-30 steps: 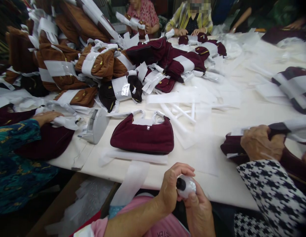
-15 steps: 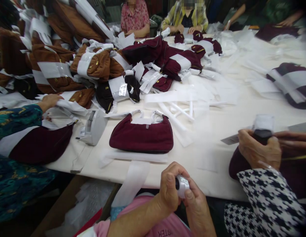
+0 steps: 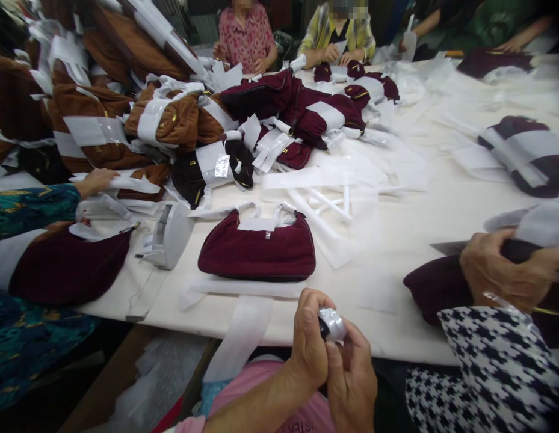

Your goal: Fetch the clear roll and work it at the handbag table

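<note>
Close to the table's front edge, my left hand (image 3: pixel 307 340) closes round a small silver-and-black round object (image 3: pixel 333 323); its exact kind cannot be made out. The fingers of my right hand (image 3: pixel 352 367) grip the same object from the other side. Just beyond my hands, a maroon shoulder bag (image 3: pixel 256 255) lies on the table, its handle wrapped in white paper and a white sheet tucked beneath the handle. Between the bag and me is a folded white strip (image 3: pixel 243 288). Another white paper strip (image 3: pixel 240 337) hangs over the edge toward my lap.
A grey tape dispenser (image 3: pixel 171 234) stands left of the bag. Behind lie piled brown bags (image 3: pixel 94 126) and maroon bags (image 3: pixel 301 108). White paper rolls (image 3: pixel 328 204) lie right of centre. Co-workers' hands (image 3: pixel 509 270) handle a maroon bag at right; a patterned sleeve (image 3: pixel 35 207) reaches in at left.
My hands have turned the small round object slightly, so more of its silver side shows. At right, a co-worker's hands have shifted over their bag. The bag before me stays put.
</note>
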